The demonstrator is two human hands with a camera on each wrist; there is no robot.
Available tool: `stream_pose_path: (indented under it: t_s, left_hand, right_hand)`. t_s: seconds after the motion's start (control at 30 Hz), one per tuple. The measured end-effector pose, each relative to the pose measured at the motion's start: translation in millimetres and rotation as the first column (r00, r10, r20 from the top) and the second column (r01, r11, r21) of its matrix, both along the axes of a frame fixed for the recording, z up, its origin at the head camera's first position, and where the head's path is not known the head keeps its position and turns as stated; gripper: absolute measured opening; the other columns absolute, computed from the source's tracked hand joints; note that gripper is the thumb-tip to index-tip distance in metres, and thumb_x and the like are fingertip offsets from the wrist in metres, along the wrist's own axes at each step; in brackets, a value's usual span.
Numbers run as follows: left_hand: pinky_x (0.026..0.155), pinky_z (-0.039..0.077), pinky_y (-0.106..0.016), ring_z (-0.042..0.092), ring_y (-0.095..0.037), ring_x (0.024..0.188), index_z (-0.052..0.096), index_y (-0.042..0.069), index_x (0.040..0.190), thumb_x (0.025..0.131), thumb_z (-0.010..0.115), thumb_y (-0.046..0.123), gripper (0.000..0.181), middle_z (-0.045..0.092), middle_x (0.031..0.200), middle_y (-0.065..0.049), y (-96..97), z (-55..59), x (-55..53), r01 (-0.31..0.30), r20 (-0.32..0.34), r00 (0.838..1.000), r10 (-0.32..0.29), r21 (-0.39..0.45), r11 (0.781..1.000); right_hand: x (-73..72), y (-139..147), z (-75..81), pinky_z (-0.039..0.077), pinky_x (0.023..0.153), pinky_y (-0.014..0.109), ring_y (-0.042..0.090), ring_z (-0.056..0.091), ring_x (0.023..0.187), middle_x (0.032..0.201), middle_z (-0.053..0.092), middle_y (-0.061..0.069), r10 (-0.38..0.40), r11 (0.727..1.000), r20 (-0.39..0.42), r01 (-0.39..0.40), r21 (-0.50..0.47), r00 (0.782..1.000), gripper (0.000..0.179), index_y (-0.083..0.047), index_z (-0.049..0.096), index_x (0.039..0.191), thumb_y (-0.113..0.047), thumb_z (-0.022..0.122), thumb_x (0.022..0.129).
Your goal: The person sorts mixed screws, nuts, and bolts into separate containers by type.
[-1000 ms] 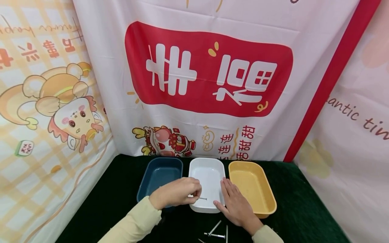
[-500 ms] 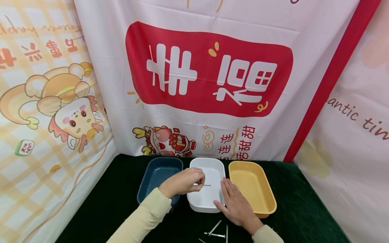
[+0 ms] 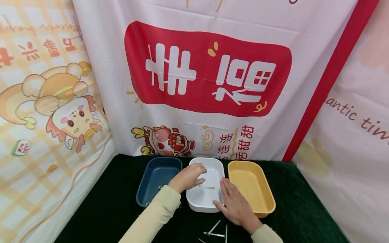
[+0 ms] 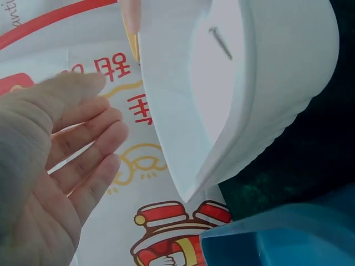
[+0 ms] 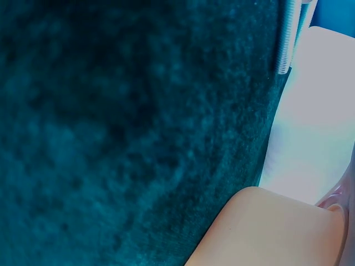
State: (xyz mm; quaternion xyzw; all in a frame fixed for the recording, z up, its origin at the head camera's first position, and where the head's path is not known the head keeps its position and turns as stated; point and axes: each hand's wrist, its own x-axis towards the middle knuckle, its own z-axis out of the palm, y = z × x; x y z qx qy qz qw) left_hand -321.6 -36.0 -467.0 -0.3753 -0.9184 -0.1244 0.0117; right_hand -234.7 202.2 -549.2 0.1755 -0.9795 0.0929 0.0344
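Note:
My left hand (image 3: 188,177) hovers over the left side of the white tray (image 3: 204,206), fingers spread and loosely bent. Nothing is between its thumb and fingers in the left wrist view, where this hand (image 4: 66,144) is beside the tray's rim. A small screw (image 3: 210,187) lies on the tray's floor, and that screw (image 4: 221,43) also shows in the left wrist view. A second bit of metal peeks out by the left thumb. My right hand (image 3: 235,202) lies with straight fingers along the tray's right rim, near the yellow tray (image 3: 253,184).
To the left stands a blue tray (image 3: 161,168) with small nuts (image 3: 159,187) in it. Several long bolts (image 3: 216,235) lie on the dark green cloth (image 3: 307,209) in front of the white tray. A printed curtain (image 3: 209,135) hangs behind the trays.
The left hand has moved forward and right over the white tray, opened, and let go of the screw, which now lies inside. The right hand has stayed in place.

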Motion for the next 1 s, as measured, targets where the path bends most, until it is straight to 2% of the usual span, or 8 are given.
stream_pose_path:
  t_s: [0.1, 0.3, 0.5, 0.67, 1.0]
  left_hand:
    - [0.096, 0.062, -0.033, 0.071, -0.014, 0.108, 0.074, 0.015, 0.128, 0.098, 0.077, 0.029, 0.033, 0.073, 0.123, -0.002, -1.1, 0.1, 4.0, -0.010, -0.003, 1.000, 0.010, 0.000, 1.000]
    - [0.092, 0.063, -0.031, 0.071, -0.013, 0.105, 0.075, 0.015, 0.126, 0.098, 0.076, 0.028, 0.031, 0.073, 0.122, -0.001, -3.4, 9.4, 14.7, 0.026, -0.025, 0.999, -0.026, 0.013, 1.000]
    - [0.095, 0.062, -0.030, 0.069, -0.012, 0.109, 0.073, 0.016, 0.130, 0.098, 0.076, 0.029, 0.035, 0.072, 0.125, -0.001, -12.4, 20.6, 32.5, 0.067, -0.051, 0.996, -0.068, -0.018, 0.998]
    - [0.095, 0.062, -0.030, 0.069, -0.011, 0.108, 0.072, 0.016, 0.131, 0.098, 0.076, 0.029, 0.035, 0.073, 0.125, 0.000, -20.2, 27.7, 45.8, 0.088, -0.033, 0.995, -0.089, -0.029, 0.996]
    - [0.102, 0.060, -0.031, 0.068, -0.008, 0.110, 0.073, 0.019, 0.129, 0.098, 0.076, 0.032, 0.033, 0.073, 0.122, 0.004, -32.7, 26.7, 69.7, 0.136, 0.002, 0.991, -0.136, -0.030, 0.990]
  right_hand:
    - [-0.6, 0, -0.8, 0.024, 0.133, 0.053, 0.030, 0.022, 0.165, 0.177, 0.023, 0.013, 0.003, 1.000, 0.002, -0.003, -0.001, 1.000, 0.089, -0.004, 0.025, 0.168, -0.066, 0.042, 0.106]
    - [-2.0, 1, -2.0, 0.025, 0.133, 0.053, 0.030, 0.023, 0.165, 0.177, 0.024, 0.012, -0.006, 1.000, -0.013, 0.006, 0.000, 1.000, 0.088, -0.005, 0.026, 0.167, -0.065, 0.043, 0.106]
    - [-1.7, 0, -3.5, 0.025, 0.133, 0.053, 0.030, 0.022, 0.165, 0.177, 0.024, 0.013, 0.010, 1.000, -0.016, -0.010, 0.004, 1.000, 0.090, -0.004, 0.025, 0.167, -0.068, 0.038, 0.106]
    - [-1.8, 0, -3.6, 0.025, 0.133, 0.052, 0.030, 0.022, 0.165, 0.177, 0.023, 0.012, 0.006, 1.000, -0.020, -0.006, 0.017, 1.000, 0.090, -0.005, 0.024, 0.168, -0.069, 0.037, 0.106]
    - [-3.1, -1, -4.2, 0.024, 0.133, 0.052, 0.029, 0.021, 0.165, 0.178, 0.021, 0.011, -0.007, 1.000, -0.003, 0.007, 0.024, 1.000, 0.091, -0.006, 0.023, 0.168, -0.070, 0.036, 0.105]
